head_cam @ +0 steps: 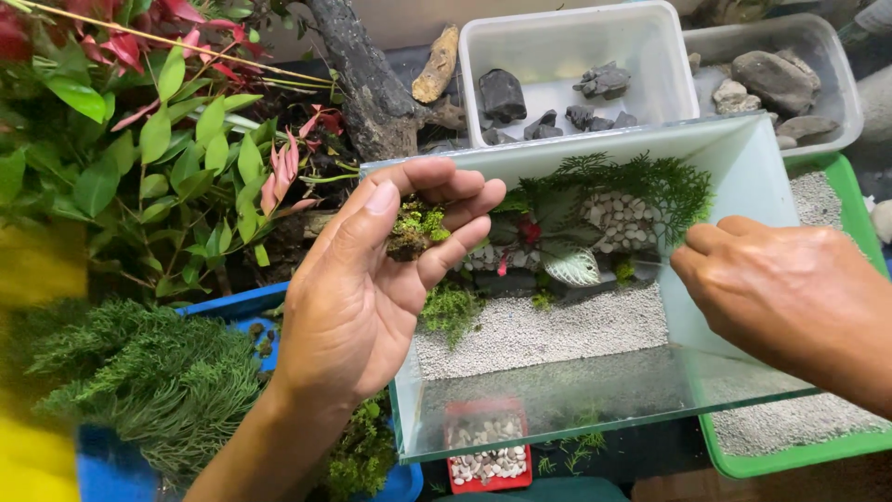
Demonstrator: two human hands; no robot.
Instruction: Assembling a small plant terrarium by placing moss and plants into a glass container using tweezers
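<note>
Head view: moss clump (left hand) above tank rim

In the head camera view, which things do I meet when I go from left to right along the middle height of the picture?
Green leafy plant → left hand holding a moss clump → white-veined leaf inside the glass tank → right hand → green tray.
</note>
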